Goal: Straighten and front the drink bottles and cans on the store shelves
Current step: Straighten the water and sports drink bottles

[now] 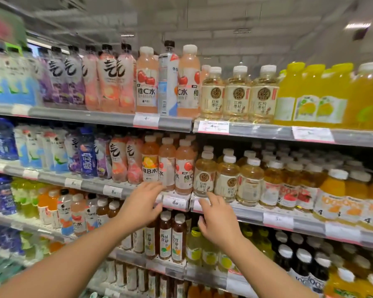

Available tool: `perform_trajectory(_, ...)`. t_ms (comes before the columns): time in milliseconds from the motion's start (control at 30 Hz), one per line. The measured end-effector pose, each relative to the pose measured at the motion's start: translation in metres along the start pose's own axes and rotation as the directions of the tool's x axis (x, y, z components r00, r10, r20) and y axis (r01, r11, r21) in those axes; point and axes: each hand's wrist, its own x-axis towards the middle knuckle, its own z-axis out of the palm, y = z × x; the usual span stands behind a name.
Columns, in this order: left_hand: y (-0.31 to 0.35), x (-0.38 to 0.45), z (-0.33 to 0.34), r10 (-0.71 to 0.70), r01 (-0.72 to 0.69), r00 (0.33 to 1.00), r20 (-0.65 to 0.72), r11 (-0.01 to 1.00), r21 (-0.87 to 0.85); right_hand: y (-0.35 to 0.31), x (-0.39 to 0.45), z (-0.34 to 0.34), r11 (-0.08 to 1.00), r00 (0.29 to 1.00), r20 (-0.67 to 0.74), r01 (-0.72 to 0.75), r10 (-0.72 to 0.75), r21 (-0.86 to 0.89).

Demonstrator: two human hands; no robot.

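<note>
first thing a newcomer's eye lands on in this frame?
Probably the two bare hands reaching up at centre: the left hand and right hand, fingers spread, near the pink bottles on the second shelf. Next, the lone white-and-blue bottle wedged among pink ones on the top shelf, then the yellow juice bottles at top right.
</note>
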Motion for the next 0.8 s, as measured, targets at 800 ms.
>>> perform_trajectory(800, -0.086, 0.112, -0.087, 0.287, -0.259, 0.91, -0.3, 0.957, 0.133, -0.104, 0.331, -0.299, 0.943, 0.918, -0.221, -0.311, 0.33, 0.116)
